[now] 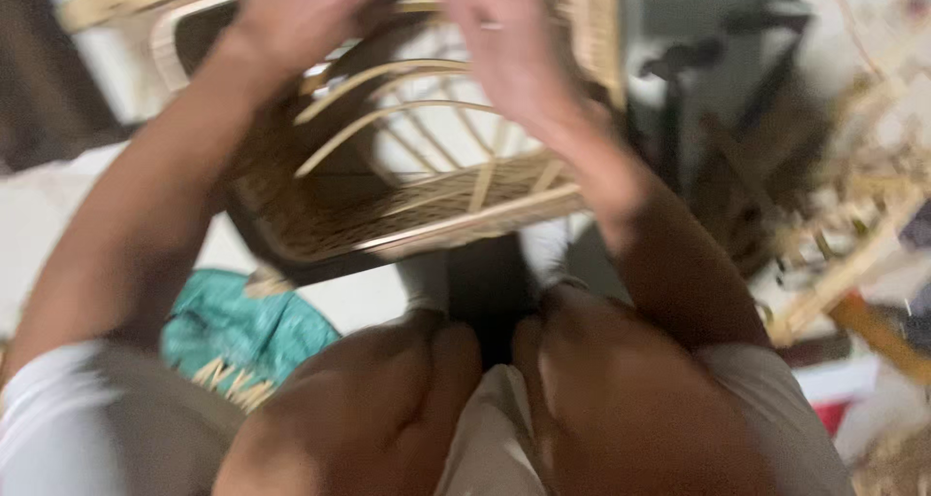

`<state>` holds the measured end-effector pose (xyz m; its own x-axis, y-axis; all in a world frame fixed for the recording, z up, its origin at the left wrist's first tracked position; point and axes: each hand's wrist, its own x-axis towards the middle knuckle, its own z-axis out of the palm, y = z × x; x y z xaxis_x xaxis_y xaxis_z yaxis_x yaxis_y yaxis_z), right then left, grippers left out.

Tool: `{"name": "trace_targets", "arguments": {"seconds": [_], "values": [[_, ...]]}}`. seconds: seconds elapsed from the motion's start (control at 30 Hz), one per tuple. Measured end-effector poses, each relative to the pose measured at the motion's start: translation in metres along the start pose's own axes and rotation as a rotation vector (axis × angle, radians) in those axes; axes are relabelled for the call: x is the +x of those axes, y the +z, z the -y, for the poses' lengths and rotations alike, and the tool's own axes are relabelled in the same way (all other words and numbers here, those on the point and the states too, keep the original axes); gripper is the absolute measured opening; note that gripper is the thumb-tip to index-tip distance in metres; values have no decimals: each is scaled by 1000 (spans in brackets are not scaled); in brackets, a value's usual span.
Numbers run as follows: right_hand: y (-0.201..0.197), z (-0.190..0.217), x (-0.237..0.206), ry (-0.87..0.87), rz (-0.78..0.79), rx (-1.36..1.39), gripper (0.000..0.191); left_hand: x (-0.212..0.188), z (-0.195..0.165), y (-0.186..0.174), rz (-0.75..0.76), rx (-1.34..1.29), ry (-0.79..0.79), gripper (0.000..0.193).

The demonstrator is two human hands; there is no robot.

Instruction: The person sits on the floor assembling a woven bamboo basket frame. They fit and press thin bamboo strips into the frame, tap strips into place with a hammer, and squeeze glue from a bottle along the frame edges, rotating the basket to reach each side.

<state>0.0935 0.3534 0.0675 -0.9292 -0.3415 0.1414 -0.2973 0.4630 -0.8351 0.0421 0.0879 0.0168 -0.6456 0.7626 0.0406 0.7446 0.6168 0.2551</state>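
Note:
A half-woven cane basket frame with bent ribs stands in front of my knees, tilted toward me. My left hand is at its upper left rim, fingers curled around the cane there. At the upper right, my right hand rests against the ribs with fingers stretched upward; whether it grips a strand is lost in blur. Both forearms reach down from the frame's top to my bare knees at the bottom.
A teal cloth with cane scraps lies on the pale floor at left. Loose cane pieces and a wooden frame pile up at right. A dark stand rises behind the basket.

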Motion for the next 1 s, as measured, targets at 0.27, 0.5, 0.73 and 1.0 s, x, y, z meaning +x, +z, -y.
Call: {"name": "trace_targets", "arguments": {"seconds": [0.27,0.5,0.73,1.0], "values": [[27,6,-9,349,114,208,44,-12,-32,-27,-188,227,100,52],[-18,45,-45,103,-52,-88,38,9,-25,-6,90,383,-280,55],[-270,-115,-186,602,-480,-746,24,7,-23,-21,-109,243,-274,51],[-272,-253,-215,1126,-75,-959,10,27,-20,-21,-93,96,-438,52]]}}
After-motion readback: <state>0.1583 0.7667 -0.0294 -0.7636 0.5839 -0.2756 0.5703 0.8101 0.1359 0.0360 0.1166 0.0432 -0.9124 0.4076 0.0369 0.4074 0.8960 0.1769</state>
